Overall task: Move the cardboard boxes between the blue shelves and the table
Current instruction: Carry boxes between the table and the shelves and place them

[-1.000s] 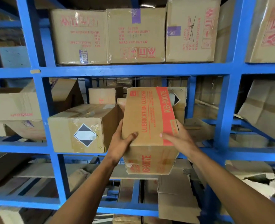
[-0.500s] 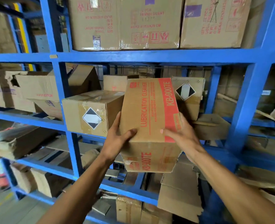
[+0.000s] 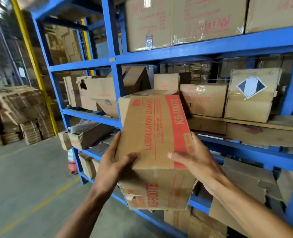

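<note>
Box with the red "LUBRICATION CLEANER" lettering is now clear of the blue shelves. A second ago it was held up at the mouth of the middle bay, between its neighbours. Since then it has been drawn out and swung to the left, and it hangs in the air in front of the rack. The view has turned the same way, so floor and a pile of flattened cardboard now show on the left. I take this as the start of the carry to the table; no table is in view, so the way there cannot be judged.

The grip is as it was. The left hand clasps the box's left side with the thumb laid over the top face. The right hand clasps the right side, thumb likewise on top, its fingers round the far side out of sight. The box is closed and its lower corner is torn; what is inside cannot be seen.

On the top shelf stand big cartons with red print. In the middle bay remain a taped carton, a dented carton with a black-and-white diamond label, and to the left a torn carton with a hole in it. Below lie crushed cartons and flat sheets
</note>
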A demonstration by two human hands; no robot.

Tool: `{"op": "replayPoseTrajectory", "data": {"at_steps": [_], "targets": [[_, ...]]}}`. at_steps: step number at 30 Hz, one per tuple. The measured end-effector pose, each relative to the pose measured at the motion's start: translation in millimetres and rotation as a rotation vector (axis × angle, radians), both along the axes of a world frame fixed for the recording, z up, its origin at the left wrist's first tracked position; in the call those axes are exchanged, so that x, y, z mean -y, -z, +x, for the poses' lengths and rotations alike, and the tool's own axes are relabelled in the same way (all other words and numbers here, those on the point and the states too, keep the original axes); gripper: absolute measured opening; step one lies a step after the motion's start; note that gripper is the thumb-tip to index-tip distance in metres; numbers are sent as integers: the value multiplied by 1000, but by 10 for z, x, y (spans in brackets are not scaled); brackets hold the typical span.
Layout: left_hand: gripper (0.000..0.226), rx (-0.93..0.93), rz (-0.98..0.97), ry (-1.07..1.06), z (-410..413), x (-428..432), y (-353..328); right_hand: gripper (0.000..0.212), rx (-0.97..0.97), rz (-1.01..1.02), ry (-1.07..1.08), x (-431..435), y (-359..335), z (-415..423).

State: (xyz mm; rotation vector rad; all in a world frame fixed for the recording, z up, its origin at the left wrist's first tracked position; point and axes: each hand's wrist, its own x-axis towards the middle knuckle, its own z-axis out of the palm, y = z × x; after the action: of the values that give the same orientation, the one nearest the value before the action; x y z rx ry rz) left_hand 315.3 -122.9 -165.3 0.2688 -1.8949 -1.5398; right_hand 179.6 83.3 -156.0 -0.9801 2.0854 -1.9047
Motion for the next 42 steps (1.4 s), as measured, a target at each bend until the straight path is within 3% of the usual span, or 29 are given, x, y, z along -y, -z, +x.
{"op": "replayPoseTrajectory", "data": {"at_steps": [8, 14, 20, 24, 28, 33, 40, 42], "targets": [[109, -3, 100, -246, 270, 430, 96, 55, 15, 23, -290, 847, -3, -206], [115, 3, 135, -508, 639, 575, 187, 66, -63, 93, -508, 1599, 108, -220], [107, 14, 195, -837, 1188, 537, 389, 55, -62, 124, -850, 2306, 199, 130], [96, -2, 211, -1065, 1598, 641, 486, 70, -100, 139, -1009, 2882, 285, 519], [101, 3, 180, -1253, 2044, 888, 503, 69, -85, 144, -1182, 3517, 337, 1052], [85, 35, 139, -1530, 2607, 1157, 486, 66, -70, 123, -1407, 4245, 310, 1823], [91, 26, 66, -1821, 3321, 851, 371, 71, -109, 95, -1756, 4594, 153, 2909], [82, 17, 49, -1889, 3422, 651, 359, 68, -131, 92, -1852, 4570, 117, 3213]]}}
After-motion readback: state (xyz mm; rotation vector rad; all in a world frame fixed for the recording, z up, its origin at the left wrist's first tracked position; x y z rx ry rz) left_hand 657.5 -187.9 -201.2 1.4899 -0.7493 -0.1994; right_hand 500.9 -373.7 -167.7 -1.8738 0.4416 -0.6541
